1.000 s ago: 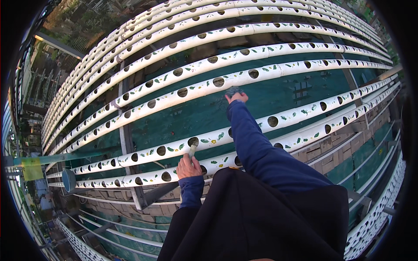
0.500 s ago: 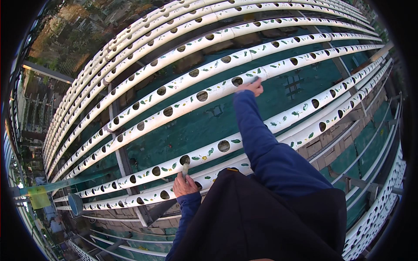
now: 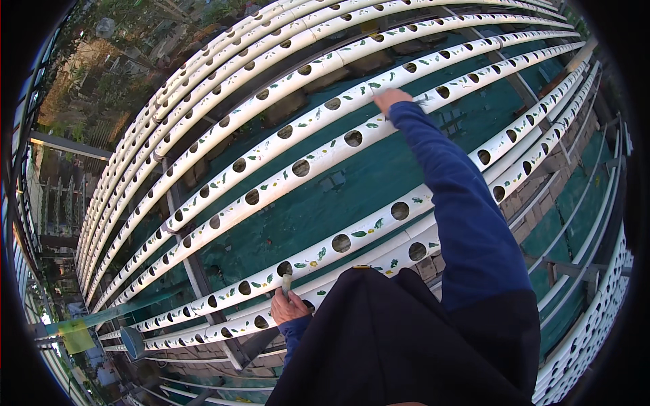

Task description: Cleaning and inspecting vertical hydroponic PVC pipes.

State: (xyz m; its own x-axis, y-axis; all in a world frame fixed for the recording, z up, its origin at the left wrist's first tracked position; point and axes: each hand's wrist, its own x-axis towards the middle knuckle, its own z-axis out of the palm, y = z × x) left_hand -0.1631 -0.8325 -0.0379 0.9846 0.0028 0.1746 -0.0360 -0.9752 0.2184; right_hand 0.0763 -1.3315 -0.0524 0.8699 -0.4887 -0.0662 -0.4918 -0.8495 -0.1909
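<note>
My left hand (image 3: 289, 308), low and left of the middle, is closed round a short pale stick-like piece (image 3: 287, 281) that stands upright from the fingers. Its tip overlaps the rim of a round hole in a near white pipe (image 3: 318, 254) marked with green and yellow leaf shapes. My right arm stretches far out in a blue sleeve. The right hand (image 3: 390, 99) is over the gap between two farther pipes, with its fingers at the leaf-marked side of the farther pipe (image 3: 365, 95). Those fingers are smeared and partly hidden, so what they hold does not show.
Several long white pipes with rows of round holes run across, over dark green water or sheeting (image 3: 325, 193). Metal crossbars (image 3: 196, 284) support them. A blue-grey round container (image 3: 133, 343) hangs at the near pipes' left end. Brick paving (image 3: 542, 199) lies at right.
My right hand has moved up and away, from one pipe toward the farther one. The small grey piece at its fingers no longer shows clearly. My left hand keeps its hold on the pale piece.
</note>
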